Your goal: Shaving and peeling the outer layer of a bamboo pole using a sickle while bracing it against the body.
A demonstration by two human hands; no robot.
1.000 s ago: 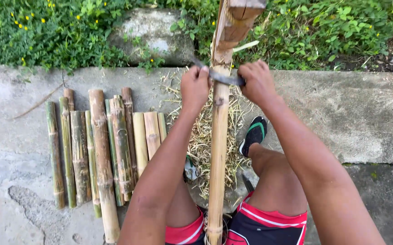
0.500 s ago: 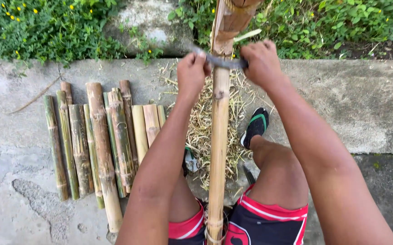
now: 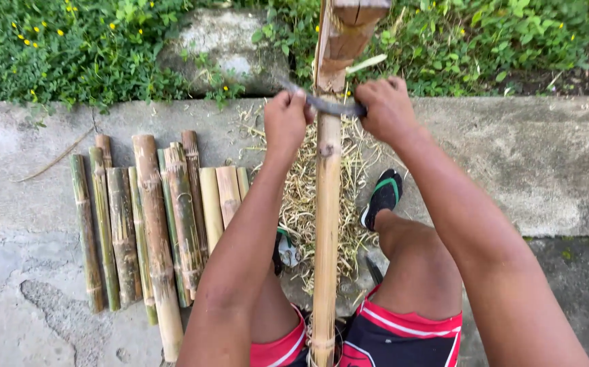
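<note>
Gripping a curved dark blade [image 3: 328, 105] at both ends, you have it laid crosswise against the bamboo pole [image 3: 326, 224] that runs upright between your knees, from your lap toward the grass. Your left hand [image 3: 285, 122] is fisted tight around the blade's end on the left of the pole, fingers fully curled, and your right hand [image 3: 388, 109] is closed the same way around the end on the right of the pole. The blade touches the pole just below its pale, split upper part [image 3: 345, 34], where a thin sliver [image 3: 366, 63] sticks out to the right.

Around the pole's middle, on the concrete ground [image 3: 552, 163], lies a heap of straw-coloured shavings [image 3: 301, 197]. Just right of the pole your right foot wears a black shoe with green trim [image 3: 383, 197]; just left of the pole, lower down, part of the other shoe [image 3: 286, 248] shows behind your left forearm. At the pole's near end are your red, black and white shorts [image 3: 403, 333].

Well left of the pole, a row of cut bamboo lengths [image 3: 151, 224] lies side by side on the concrete, some green, some brown, some pale. Beyond the pole's far end sit a grey rock [image 3: 226, 47] and green plants with small yellow flowers [image 3: 49, 47].
</note>
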